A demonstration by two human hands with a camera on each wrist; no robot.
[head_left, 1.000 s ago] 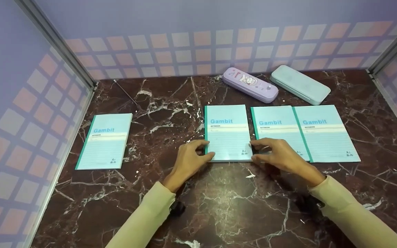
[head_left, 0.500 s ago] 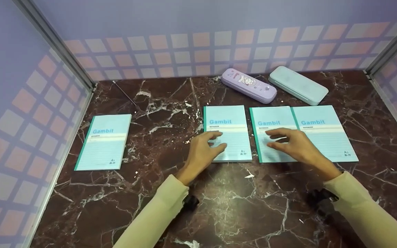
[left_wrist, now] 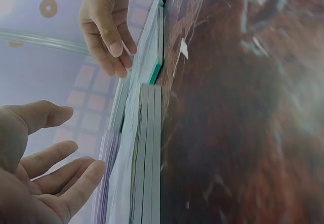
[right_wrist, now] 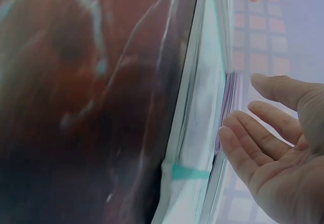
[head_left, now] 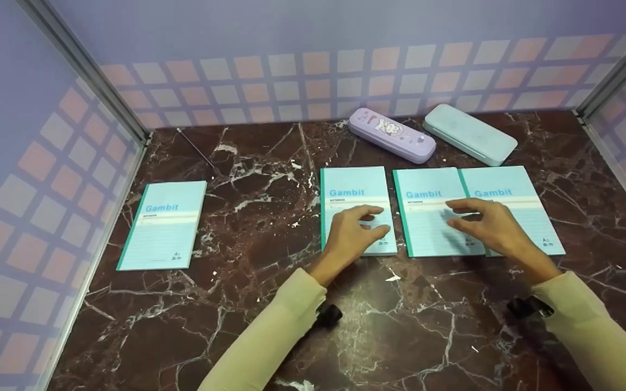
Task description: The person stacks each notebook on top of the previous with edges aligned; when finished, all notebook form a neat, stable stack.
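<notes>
Pale blue, green-spined, titled "Gambit": middle notebook (head_left: 356,201) flat on the dark marble surface (head_left: 269,157), a narrow gap apart from the second notebook (head_left: 427,217), whose right edge overlaps or abuts a third notebook (head_left: 514,206). Above the middle notebook's lower half, left hand (head_left: 352,233), fingers loosely spread, grip released, holding nothing. Over the seam of the two right-hand notebooks, right hand (head_left: 489,225), likewise relaxed and empty. Farther out: a fourth notebook (head_left: 165,224) well apart at the left, a lilac pencil case (head_left: 392,134) and a mint pencil case (head_left: 470,141) behind, near the checked back wall (head_left: 313,81).

Seen only from the left wrist: notebook edges (left_wrist: 147,153) on end, several layers thick, palm (left_wrist: 35,183) clear of the cover. From the right wrist: open fingers (right_wrist: 253,153) just beside, not touching, the covers (right_wrist: 202,107). Titles and layout legible from the head view alone.
</notes>
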